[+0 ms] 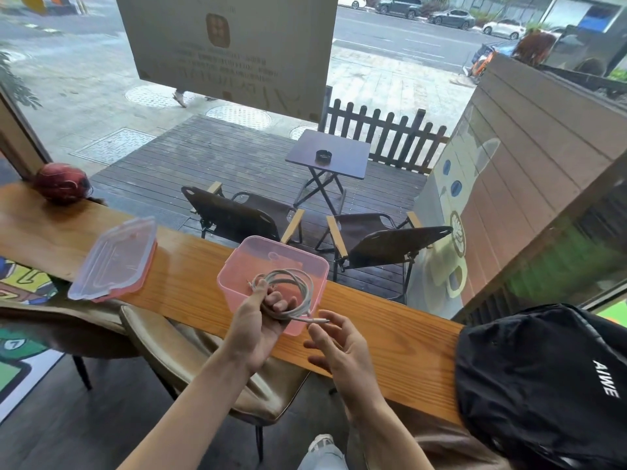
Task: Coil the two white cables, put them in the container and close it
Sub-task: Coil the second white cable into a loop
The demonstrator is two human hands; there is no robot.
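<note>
A pink translucent container point(307, 257) stands open on the wooden counter point(190, 266). Its clear lid with pink clips point(115, 261) lies to the left on the counter. My left hand point(259, 322) grips a white cable point(298, 283) wound into loops, held over the container's near edge. The cable's free end with its plug sticks out to the right. My right hand point(334, 344) hovers just below that end with loosely bent fingers and holds nothing. A second white cable seems to lie inside the container; I cannot tell for sure.
A black bag point(543, 385) sits on the counter at the right. A dark red round object point(62, 184) rests at the far left by the window. A brown chair point(190, 337) stands under the counter's near edge. Glass runs right behind the counter.
</note>
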